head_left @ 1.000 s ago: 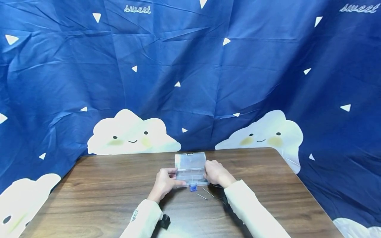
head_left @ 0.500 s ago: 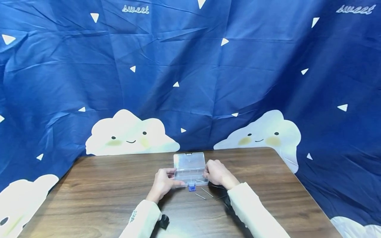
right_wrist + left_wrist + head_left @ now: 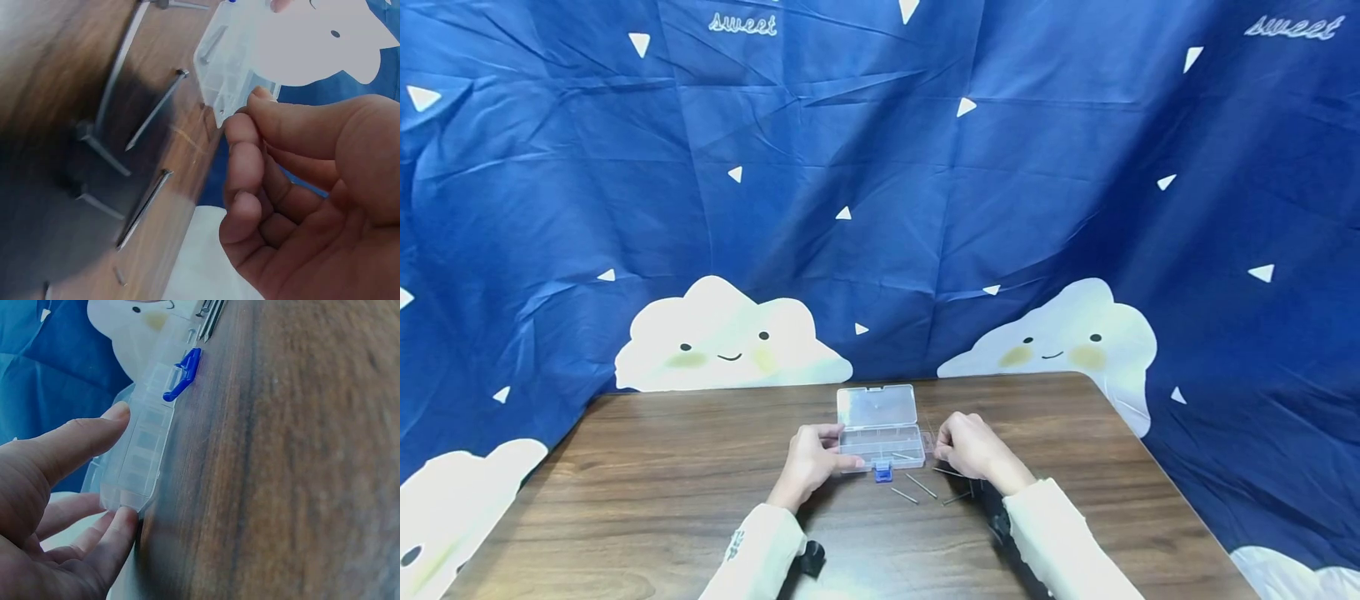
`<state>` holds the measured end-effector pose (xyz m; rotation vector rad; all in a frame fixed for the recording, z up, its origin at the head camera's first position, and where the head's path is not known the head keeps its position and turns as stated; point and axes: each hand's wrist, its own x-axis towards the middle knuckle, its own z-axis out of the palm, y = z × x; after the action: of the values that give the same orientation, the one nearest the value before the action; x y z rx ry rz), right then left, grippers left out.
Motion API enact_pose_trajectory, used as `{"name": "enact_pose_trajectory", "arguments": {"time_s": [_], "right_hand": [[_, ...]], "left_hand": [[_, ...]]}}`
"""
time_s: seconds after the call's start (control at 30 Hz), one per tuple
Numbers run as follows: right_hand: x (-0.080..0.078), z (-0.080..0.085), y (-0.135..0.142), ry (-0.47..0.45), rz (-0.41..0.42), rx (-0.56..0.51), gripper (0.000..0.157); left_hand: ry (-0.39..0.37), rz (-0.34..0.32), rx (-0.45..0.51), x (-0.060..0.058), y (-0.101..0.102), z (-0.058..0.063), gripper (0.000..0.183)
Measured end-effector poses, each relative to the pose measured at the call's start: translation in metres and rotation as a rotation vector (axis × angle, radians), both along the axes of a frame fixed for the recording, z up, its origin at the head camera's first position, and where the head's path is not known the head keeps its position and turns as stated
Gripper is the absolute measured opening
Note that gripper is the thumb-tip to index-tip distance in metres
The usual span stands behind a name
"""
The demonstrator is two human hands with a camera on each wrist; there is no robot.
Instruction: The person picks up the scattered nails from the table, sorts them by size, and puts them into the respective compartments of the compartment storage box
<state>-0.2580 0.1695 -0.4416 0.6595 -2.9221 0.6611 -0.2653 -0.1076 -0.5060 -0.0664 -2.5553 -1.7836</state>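
Observation:
A clear plastic compartment box (image 3: 880,436) lies on the table with its lid (image 3: 877,407) raised at the back and a blue latch (image 3: 883,473) in front. My left hand (image 3: 812,458) grips the box's left end, thumb across the front and fingers along the side (image 3: 115,540). One nail (image 3: 215,45) lies inside a right-hand compartment. Just right of the box, apart from it, hovers my right hand (image 3: 973,450). Its fingers are curled with the thumb tip against the index finger (image 3: 244,128), and nothing shows between them. Steel nails (image 3: 156,109) lie loose beneath it.
More nails (image 3: 921,486) are scattered on the wooden table (image 3: 700,467) in front of the box and to its right. A blue curtain (image 3: 880,167) with white clouds hangs behind the table's back edge. Black wrist straps (image 3: 812,557) show at the sleeves.
My right hand has drawn back to the right, away from the box's right end. The nail in the box now shows clearly. My left hand stays on the box.

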Motion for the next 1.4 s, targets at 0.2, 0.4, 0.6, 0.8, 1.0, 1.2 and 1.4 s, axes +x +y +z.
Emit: {"name": "enact_pose_trajectory", "arguments": {"time_s": [0.2, 0.4, 0.6, 0.8, 1.0, 1.2, 1.4], "right_hand": [[0.007, -0.006, 0.01, -0.013, -0.024, -0.008, 0.028], [0.011, -0.014, 0.016, -0.048, -0.042, 0.017, 0.029], [0.012, -0.023, 0.018, -0.056, -0.068, 0.036, 0.032], [0.013, -0.026, 0.019, -0.073, -0.072, 0.043, 0.031], [0.013, -0.027, 0.018, -0.08, -0.027, 0.082, 0.028], [0.014, -0.027, 0.014, -0.132, 0.01, 0.152, 0.024], [0.017, -0.027, 0.015, -0.104, 0.064, 0.216, 0.022]], "left_hand": [[0.002, -0.009, 0.006, 0.001, 0.0, 0.0, 0.072], [0.006, 0.001, -0.002, 0.001, 0.001, 0.0, 0.072], [0.007, 0.002, 0.007, 0.0, 0.0, 0.0, 0.072], [-0.004, -0.012, 0.025, 0.0, 0.0, 0.0, 0.073], [0.001, -0.014, 0.029, 0.0, 0.0, 0.001, 0.072], [-0.004, -0.014, 0.021, 0.0, 0.0, 0.001, 0.073], [0.005, -0.022, 0.027, 0.001, 0.0, -0.002, 0.073]]}}
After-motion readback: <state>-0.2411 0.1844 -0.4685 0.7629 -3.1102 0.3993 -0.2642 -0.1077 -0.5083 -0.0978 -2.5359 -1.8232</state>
